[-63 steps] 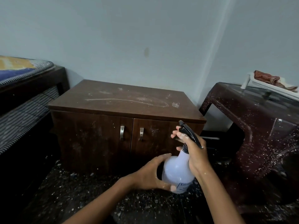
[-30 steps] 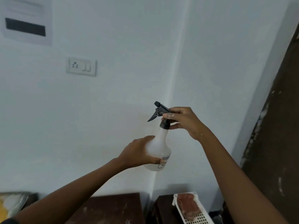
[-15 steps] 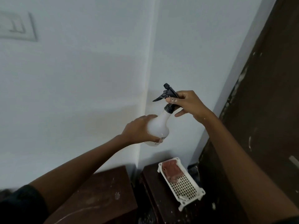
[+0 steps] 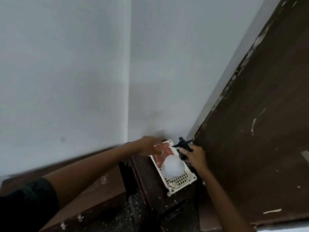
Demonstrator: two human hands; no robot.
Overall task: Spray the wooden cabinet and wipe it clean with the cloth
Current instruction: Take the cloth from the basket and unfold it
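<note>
The white spray bottle (image 4: 173, 166) with a black trigger head hangs over the white perforated basket (image 4: 182, 183). My right hand (image 4: 194, 155) grips it by the neck and trigger. My left hand (image 4: 148, 146) is off the bottle and reaches onto the reddish cloth (image 4: 165, 148) at the basket's far end. Its fingertips touch the cloth, but blur hides whether they grip it. The dusty wooden cabinet (image 4: 93, 190) lies at the lower left under my left forearm, with two metal door handles just showing.
The basket sits on a dark, speckled plastic table (image 4: 147, 181) to the right of the cabinet. A dark brown door (image 4: 259, 131) with white paint marks fills the right side. Pale walls meet in a corner behind.
My view has tilted down and right. The bottle has come down from chest height to above the basket. My left hand has let go of the bottle body and moved to the cloth.
</note>
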